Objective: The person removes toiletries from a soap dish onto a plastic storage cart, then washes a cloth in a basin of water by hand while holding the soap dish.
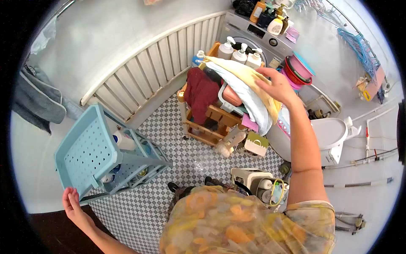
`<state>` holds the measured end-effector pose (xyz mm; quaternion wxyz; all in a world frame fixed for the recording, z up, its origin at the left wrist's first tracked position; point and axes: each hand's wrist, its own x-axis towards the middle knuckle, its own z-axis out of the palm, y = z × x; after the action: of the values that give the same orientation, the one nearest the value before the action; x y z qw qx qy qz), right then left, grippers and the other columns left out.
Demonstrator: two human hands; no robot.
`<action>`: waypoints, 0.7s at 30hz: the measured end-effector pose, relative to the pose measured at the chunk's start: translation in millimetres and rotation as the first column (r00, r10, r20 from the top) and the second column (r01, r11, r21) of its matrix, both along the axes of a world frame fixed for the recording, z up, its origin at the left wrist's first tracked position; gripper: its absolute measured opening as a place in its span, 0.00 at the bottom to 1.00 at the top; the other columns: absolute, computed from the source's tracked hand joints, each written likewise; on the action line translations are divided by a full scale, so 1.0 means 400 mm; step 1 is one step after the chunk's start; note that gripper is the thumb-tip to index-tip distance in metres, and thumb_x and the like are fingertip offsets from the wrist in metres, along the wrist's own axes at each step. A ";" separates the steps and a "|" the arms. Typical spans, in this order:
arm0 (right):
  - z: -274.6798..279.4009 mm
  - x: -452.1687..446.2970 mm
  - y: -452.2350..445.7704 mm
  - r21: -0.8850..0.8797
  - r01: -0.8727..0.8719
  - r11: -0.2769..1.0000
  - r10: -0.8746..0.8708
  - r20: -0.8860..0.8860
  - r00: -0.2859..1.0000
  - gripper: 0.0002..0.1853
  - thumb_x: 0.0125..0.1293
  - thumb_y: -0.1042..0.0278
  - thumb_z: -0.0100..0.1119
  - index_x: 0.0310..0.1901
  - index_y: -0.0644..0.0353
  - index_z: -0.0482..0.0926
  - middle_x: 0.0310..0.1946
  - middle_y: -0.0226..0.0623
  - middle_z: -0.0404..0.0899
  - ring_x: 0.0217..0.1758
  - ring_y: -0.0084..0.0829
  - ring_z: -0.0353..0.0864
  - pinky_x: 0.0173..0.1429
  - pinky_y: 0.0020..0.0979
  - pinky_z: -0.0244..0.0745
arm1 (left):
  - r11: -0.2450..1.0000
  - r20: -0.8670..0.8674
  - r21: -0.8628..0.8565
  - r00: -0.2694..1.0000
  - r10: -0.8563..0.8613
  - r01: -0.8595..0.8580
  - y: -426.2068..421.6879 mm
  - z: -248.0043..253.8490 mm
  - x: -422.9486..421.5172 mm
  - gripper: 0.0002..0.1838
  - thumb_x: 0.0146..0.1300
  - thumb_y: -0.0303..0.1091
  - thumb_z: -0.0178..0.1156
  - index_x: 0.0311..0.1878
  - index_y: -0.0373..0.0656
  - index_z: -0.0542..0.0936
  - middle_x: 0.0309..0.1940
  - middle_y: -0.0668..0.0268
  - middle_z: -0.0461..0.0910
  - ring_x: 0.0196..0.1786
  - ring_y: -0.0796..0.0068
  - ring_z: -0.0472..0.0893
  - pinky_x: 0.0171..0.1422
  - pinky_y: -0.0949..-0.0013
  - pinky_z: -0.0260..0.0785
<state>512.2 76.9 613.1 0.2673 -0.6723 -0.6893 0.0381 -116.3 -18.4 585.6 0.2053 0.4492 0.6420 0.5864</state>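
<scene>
My right hand (277,86) is over a pale yellow cloth (237,67), fingers stretched out and apart, at or just above the fabric. The yellow cloth lies along a light blue cloth (243,86), both draped across a wooden rack (207,131). Beside them on the rack hang a dark red cloth (201,91) and a salmon-coloured container (231,95). Far to the left, my left hand (76,208) is by the near corner of a light blue rolling cart (86,142). Its fingers are extended and hold nothing; whether they touch the cart I cannot tell.
White pump bottles (225,49) stand at the rack's back, before a grey washing machine (253,31). Stacked basins (298,70) and a toilet (330,133) are on the right. A white basket with bottles (253,175) is close to my body. A white radiator (156,59) lines the wall.
</scene>
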 end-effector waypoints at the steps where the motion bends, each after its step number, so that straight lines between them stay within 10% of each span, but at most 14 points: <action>1: -0.014 -0.005 0.033 0.013 -0.040 0.999 0.040 0.026 0.999 0.23 0.51 0.57 0.59 0.48 0.59 0.72 0.44 0.46 0.74 0.50 0.40 0.72 0.53 0.33 0.66 | 1.000 -0.006 0.006 1.000 0.011 -0.011 -0.012 0.006 0.022 0.17 0.63 0.36 0.49 0.51 0.35 0.69 0.47 0.60 0.71 0.49 0.72 0.72 0.57 0.69 0.63; 8: -0.081 -0.118 0.199 0.067 0.043 0.997 -0.067 0.418 0.906 0.38 0.42 0.45 0.61 0.55 0.53 0.63 0.43 0.38 0.75 0.51 0.38 0.71 0.59 0.60 0.46 | 0.998 -0.036 0.011 0.998 0.060 -0.060 -0.105 0.040 0.161 0.15 0.64 0.32 0.46 0.50 0.32 0.69 0.47 0.57 0.72 0.47 0.70 0.74 0.55 0.71 0.65; 11: -0.049 -0.140 0.222 -0.196 0.200 0.960 -0.072 0.519 0.852 0.34 0.44 0.50 0.60 0.53 0.53 0.64 0.39 0.40 0.75 0.47 0.38 0.73 0.57 0.58 0.50 | 0.996 -0.052 0.017 0.995 0.083 -0.083 -0.133 0.048 0.187 0.15 0.64 0.32 0.46 0.50 0.32 0.69 0.46 0.57 0.72 0.47 0.71 0.74 0.55 0.71 0.65; 16: -0.036 -0.095 0.193 0.050 0.161 0.986 -0.168 0.379 0.910 0.16 0.45 0.61 0.56 0.38 0.54 0.76 0.36 0.40 0.75 0.44 0.37 0.74 0.55 0.50 0.56 | 0.997 -0.025 0.033 0.997 0.071 -0.070 -0.156 0.037 0.164 0.14 0.65 0.31 0.46 0.49 0.32 0.69 0.45 0.57 0.73 0.46 0.71 0.74 0.55 0.72 0.65; 21: 0.055 -0.032 0.095 0.207 0.218 0.954 -0.261 0.217 0.941 0.20 0.48 0.58 0.54 0.45 0.50 0.75 0.37 0.42 0.76 0.41 0.42 0.75 0.48 0.41 0.67 | 0.998 -0.008 0.011 0.998 0.054 -0.054 -0.128 0.037 0.149 0.14 0.65 0.31 0.46 0.48 0.32 0.70 0.43 0.58 0.73 0.45 0.72 0.74 0.54 0.72 0.66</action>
<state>499.6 115.1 635.3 0.2436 -0.7241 -0.6300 -0.1392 -56.9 -69.5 600.4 0.1840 0.4353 0.6517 0.5933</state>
